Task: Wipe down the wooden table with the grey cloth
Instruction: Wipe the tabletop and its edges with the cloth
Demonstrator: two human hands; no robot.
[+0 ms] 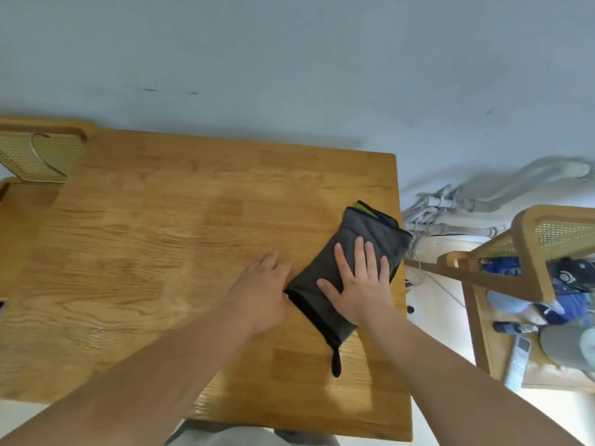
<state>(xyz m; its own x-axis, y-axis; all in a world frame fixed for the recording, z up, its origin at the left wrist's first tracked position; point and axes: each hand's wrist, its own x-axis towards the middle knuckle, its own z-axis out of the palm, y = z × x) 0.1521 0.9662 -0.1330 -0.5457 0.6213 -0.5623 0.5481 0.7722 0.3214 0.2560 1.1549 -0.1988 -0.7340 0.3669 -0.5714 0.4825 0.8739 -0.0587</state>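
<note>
The grey cloth, folded, with a black edge, a black loop and a bit of green at its far end, lies near the right edge of the wooden table. My right hand lies flat on the cloth with fingers spread, pressing it to the tabletop. My left hand rests on the table just left of the cloth, its fingers at the cloth's near-left edge; whether it touches the cloth is unclear.
A wall runs along the table's far edge. One cane-backed wooden chair stands at the far left, another at the right holding blue and grey items. White pipes run along the floor beyond the right edge.
</note>
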